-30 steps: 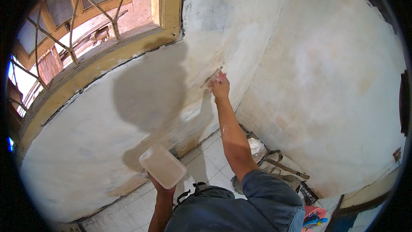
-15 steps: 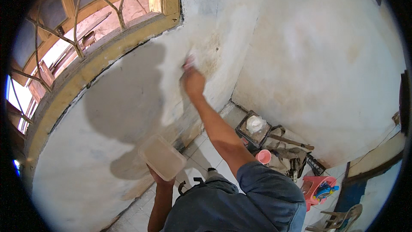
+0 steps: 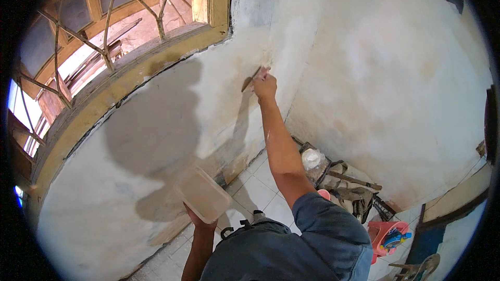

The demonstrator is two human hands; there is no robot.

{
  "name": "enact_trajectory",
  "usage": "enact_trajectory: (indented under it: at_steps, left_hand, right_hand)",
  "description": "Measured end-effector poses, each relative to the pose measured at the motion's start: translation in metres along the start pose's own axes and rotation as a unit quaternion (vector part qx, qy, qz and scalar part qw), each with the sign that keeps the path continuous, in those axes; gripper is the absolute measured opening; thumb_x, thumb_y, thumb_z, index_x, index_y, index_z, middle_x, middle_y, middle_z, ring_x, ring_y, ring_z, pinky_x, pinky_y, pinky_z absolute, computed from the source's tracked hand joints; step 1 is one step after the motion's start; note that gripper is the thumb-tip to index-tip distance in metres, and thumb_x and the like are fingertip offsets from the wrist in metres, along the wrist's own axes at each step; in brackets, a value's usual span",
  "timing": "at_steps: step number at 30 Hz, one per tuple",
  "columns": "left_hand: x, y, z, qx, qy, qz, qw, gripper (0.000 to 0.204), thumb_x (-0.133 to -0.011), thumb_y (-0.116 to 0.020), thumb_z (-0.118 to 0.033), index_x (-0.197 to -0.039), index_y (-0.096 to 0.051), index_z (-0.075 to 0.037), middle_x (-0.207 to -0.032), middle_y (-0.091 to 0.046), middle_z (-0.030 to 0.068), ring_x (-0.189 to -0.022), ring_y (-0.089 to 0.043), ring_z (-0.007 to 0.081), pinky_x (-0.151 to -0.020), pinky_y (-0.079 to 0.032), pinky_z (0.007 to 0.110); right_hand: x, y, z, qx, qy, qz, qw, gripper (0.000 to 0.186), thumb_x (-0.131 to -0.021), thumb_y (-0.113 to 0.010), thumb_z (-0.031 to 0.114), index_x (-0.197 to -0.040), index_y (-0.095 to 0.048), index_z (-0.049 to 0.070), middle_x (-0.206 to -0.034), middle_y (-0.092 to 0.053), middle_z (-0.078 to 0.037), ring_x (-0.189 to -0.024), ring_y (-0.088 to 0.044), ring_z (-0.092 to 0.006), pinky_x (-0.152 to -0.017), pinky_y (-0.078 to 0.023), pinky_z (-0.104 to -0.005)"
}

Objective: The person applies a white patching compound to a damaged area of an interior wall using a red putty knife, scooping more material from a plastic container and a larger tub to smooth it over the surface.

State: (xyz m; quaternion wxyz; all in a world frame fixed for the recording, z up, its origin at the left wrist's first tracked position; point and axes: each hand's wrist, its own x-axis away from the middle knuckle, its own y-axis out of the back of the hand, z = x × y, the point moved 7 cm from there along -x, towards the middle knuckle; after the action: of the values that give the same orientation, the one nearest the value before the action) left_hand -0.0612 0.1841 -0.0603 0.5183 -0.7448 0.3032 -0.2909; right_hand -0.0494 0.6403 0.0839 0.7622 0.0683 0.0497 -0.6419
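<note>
With my right arm stretched out, my right hand (image 3: pixel 265 85) is closed round a putty knife (image 3: pixel 252 79). Its dark blade lies at a slant against the whitish plastered wall (image 3: pixel 219 93), near the room's corner. Low in front of me, my left hand (image 3: pixel 200 219) holds up a rectangular translucent plastic tub (image 3: pixel 203 195) from beneath and at its side. The tub is tilted, and its pale inside shows; I cannot make out how full it is. My left fingers are mostly hidden under it.
A yellow wooden window frame (image 3: pixel 219 5) with metal bars curves along the upper left. By the corner on the tiled floor (image 3: pixel 255 193) lie a white bag (image 3: pixel 312 159), a pile of cloth and tools (image 3: pixel 354 192) and a pink cup (image 3: pixel 324 194). A red plastic stool (image 3: pixel 379 231) stands lower right.
My right hand has swept the putty knife rightward along the wall, closer to the corner. The tub in my left hand has shifted slightly right and down.
</note>
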Motion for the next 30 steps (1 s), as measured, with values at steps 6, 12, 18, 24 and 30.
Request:
enact_trajectory:
  at_steps: [6, 12, 18, 24, 30]
  left_hand:
    - [0.007, 0.018, -0.018, -0.027, -0.040, -0.005, 0.999, 0.067, -0.088, -0.045, -0.063, -0.138, -0.040, -0.018, -0.131, -0.052, 0.0058, -0.117, -0.053, 0.0298, -0.096, -0.045, 0.051]
    - [-0.001, 0.020, -0.015, -0.045, -0.050, -0.003, 0.998, 0.067, -0.088, -0.045, -0.063, -0.138, -0.039, -0.018, -0.131, -0.051, 0.0056, -0.117, -0.052, 0.0297, -0.096, -0.045, 0.051]
    - [-0.005, 0.005, -0.013, -0.013, -0.045, -0.019, 0.999, 0.060, -0.091, -0.044, -0.058, -0.135, -0.044, -0.018, -0.126, -0.056, 0.0033, -0.113, -0.056, 0.0274, -0.093, -0.048, 0.049]
    - [-0.008, 0.009, -0.009, -0.006, -0.046, -0.051, 0.998, 0.058, -0.091, -0.046, -0.057, -0.134, -0.045, -0.018, -0.126, -0.056, 0.0031, -0.112, -0.056, 0.0273, -0.092, -0.049, 0.049]
    - [-0.021, 0.003, 0.016, -0.013, -0.008, -0.037, 0.999, 0.055, -0.092, -0.044, -0.056, -0.132, -0.047, -0.018, -0.123, -0.057, 0.0022, -0.111, -0.057, 0.0262, -0.090, -0.050, 0.047]
  right_hand:
    - [0.196, -0.061, 0.081, 0.213, 0.320, 0.120, 0.915, 0.020, -0.077, -0.058, 0.004, -0.096, -0.051, 0.005, -0.084, -0.060, -0.021, -0.082, -0.060, -0.0425, -0.071, -0.047, -0.0494]
    - [0.131, -0.013, 0.044, 0.143, 0.225, -0.081, 0.960, 0.015, -0.078, -0.058, 0.005, -0.092, -0.055, 0.003, -0.085, -0.060, -0.019, -0.081, -0.059, -0.0405, -0.070, -0.047, -0.0475]
    - [0.204, -0.074, 0.055, 0.262, 0.427, -0.017, 0.866, 0.012, -0.082, -0.059, 0.008, -0.091, -0.058, 0.000, -0.085, -0.061, -0.020, -0.074, -0.060, -0.0383, -0.065, -0.049, -0.0418]
    - [0.106, -0.011, -0.065, -0.159, -0.001, 0.096, 0.983, 0.012, -0.083, -0.051, 0.003, -0.090, -0.060, 0.002, -0.083, -0.064, -0.008, -0.069, -0.060, -0.0162, -0.056, -0.047, -0.0287]
    - [-0.014, 0.003, -0.022, -0.159, 0.051, 0.016, 0.986, 0.020, -0.088, -0.055, 0.021, -0.091, -0.055, 0.001, -0.073, -0.062, -0.012, -0.056, -0.058, -0.0218, -0.049, -0.044, -0.0336]
